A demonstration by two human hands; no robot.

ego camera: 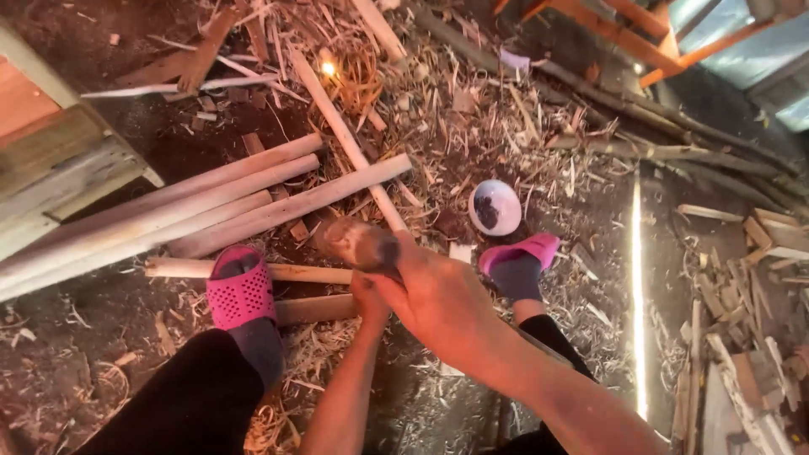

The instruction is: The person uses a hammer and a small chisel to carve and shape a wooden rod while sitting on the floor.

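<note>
The right hand [438,299] is closed around the blurred end of a short wooden piece [358,243], gripping it just below its rounded, darker tip. The left hand [369,305] sits directly beside and partly under the right hand, mostly hidden by it; it seems to touch the same wooden piece, but whether its fingers are closed on it cannot be told. Taking that wooden piece as the landmark: a long peeled stick [345,139] runs up and away from it toward the top of the view, a bundle of pale peeled poles [194,206] lies to its left on the dirt floor [76,354], and a foot in a pink slipper [242,295] rests below-left of it on a thinner stick [299,273]. A second pink slipper [518,257] is to its right, with a white rounded object [495,207] just above that. Wood shavings [472,118] lie scattered beyond it.
</note>
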